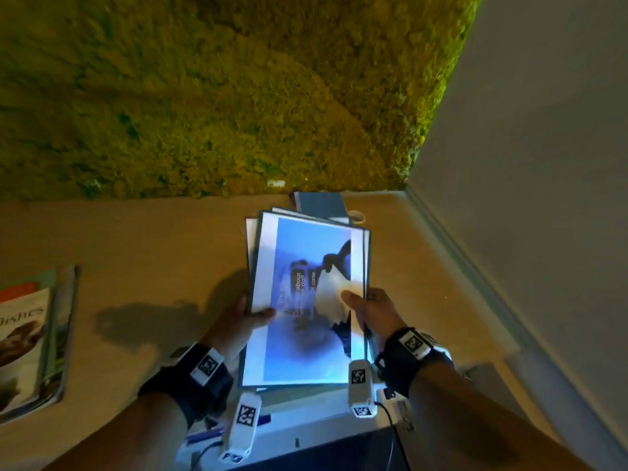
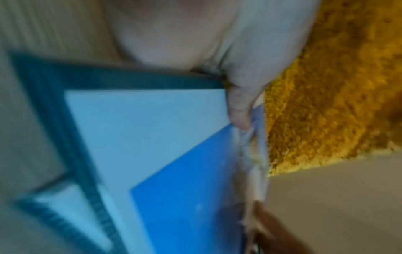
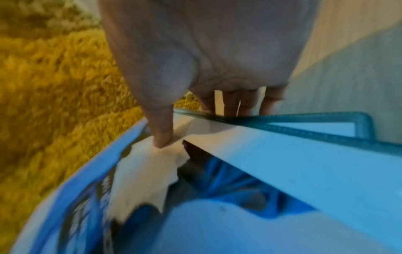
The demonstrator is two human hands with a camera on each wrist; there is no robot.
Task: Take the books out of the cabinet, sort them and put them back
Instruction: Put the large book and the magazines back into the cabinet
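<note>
A stack of thin books, topped by a blue-covered book (image 1: pixel 307 300) with a white border, is held above the tan cabinet top (image 1: pixel 153 239). My left hand (image 1: pixel 244 314) grips the stack's left edge, thumb on the cover. On the right edge my right hand (image 1: pixel 365 305) pinches it, thumb on top and fingers underneath. The left wrist view shows the thumb (image 2: pixel 239 110) over the blue cover (image 2: pixel 174 171). In the right wrist view the thumb (image 3: pixel 162 130) presses the blue cover (image 3: pixel 217 223), with the fingers (image 3: pixel 232 103) behind the teal edge.
A pile of magazines (image 1: pixel 27 341) lies on the cabinet top at the left. More books (image 1: pixel 321 203) and a white ring-shaped object (image 1: pixel 357 216) lie behind the held stack. A green moss wall (image 1: pixel 221 96) rises at the back; a grey wall (image 1: pixel 543 164) stands to the right.
</note>
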